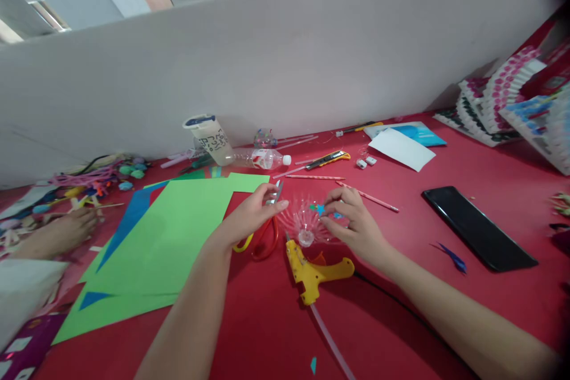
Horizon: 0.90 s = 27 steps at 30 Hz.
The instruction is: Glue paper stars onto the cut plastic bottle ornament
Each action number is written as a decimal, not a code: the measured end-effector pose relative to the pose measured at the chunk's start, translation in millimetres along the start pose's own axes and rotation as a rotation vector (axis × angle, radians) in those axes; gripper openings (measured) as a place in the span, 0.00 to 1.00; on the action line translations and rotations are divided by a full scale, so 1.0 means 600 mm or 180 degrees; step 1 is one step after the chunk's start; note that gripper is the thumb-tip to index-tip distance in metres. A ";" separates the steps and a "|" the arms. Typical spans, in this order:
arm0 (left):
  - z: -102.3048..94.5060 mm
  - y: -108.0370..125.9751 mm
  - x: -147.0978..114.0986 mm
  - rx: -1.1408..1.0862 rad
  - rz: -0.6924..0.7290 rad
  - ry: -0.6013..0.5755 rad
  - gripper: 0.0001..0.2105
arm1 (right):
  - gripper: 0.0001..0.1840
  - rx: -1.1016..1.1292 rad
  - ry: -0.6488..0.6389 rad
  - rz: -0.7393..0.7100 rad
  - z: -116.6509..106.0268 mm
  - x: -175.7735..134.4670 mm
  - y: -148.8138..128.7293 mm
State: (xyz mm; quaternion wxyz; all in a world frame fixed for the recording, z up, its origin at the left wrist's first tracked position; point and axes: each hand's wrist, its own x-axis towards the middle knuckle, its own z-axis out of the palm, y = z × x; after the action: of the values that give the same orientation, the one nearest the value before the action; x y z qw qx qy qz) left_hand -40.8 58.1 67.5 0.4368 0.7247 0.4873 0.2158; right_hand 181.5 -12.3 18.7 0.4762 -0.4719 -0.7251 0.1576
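A clear plastic bottle piece cut into fanned strips lies between my hands, its neck toward me. Small blue and green paper pieces show among the strips. My right hand is at its right side, thumb and fingertips drawn together at a small blue paper star. My left hand hovers at the left side, thumb and fingers apart, holding nothing I can see. Partly hidden beneath it are scissors with red and yellow handles. Just nearer to me lies a yellow hot glue gun with a glue stick in its back.
Green paper sheets cover the left. Behind are a plastic bottle, a paper cup, a utility knife and pencils. A black phone lies right. Another person's hand is at far left.
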 end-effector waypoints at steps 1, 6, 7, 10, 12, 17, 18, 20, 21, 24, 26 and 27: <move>-0.001 -0.001 0.002 0.0025 -0.0036 0.0135 0.16 | 0.04 0.0025 0.0141 0.0055 -0.001 0.001 0.002; 0.007 0.004 -0.003 -0.0085 -0.0198 0.0037 0.17 | 0.04 0.0230 0.0662 0.0221 -0.021 0.013 0.001; 0.013 0.007 -0.005 -0.0134 -0.0229 -0.0172 0.17 | 0.04 0.0312 0.0699 0.0212 -0.026 0.017 -0.002; 0.036 0.019 -0.011 -0.0787 -0.0323 -0.0586 0.21 | 0.03 0.0591 0.0665 0.0120 -0.041 0.033 -0.017; 0.053 0.030 -0.014 -0.1532 -0.0340 -0.0741 0.23 | 0.04 0.0668 0.0548 -0.0010 -0.053 0.046 -0.033; 0.072 0.052 -0.014 -0.2317 -0.0097 -0.0964 0.17 | 0.04 0.0619 0.0061 -0.0251 -0.090 0.076 -0.077; 0.073 0.057 -0.012 -0.2384 -0.0039 -0.0945 0.16 | 0.04 0.0625 -0.0002 -0.0255 -0.098 0.079 -0.083; 0.074 0.070 -0.007 -0.2453 0.0063 -0.0863 0.13 | 0.04 0.0671 -0.0050 -0.0228 -0.112 0.083 -0.092; 0.075 0.077 -0.004 -0.2458 0.0132 -0.0756 0.12 | 0.04 0.0691 -0.0028 -0.0193 -0.118 0.083 -0.094; 0.082 0.098 0.007 -0.2403 0.0434 -0.0239 0.12 | 0.05 0.0674 0.0189 -0.0035 -0.128 0.081 -0.096; 0.089 0.107 0.013 -0.2318 0.0655 0.0159 0.13 | 0.04 0.0622 0.0369 0.0068 -0.132 0.079 -0.096; 0.093 0.110 0.015 -0.2261 0.0738 0.0369 0.13 | 0.03 0.0609 0.0429 0.0112 -0.133 0.077 -0.096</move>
State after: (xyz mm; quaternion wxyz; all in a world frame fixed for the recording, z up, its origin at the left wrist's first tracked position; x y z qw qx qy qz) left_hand 38.4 33.1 93.0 0.6052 0.5650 0.3207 0.4600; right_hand 213.1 -20.3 122.6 0.5638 -0.4465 -0.6647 0.2024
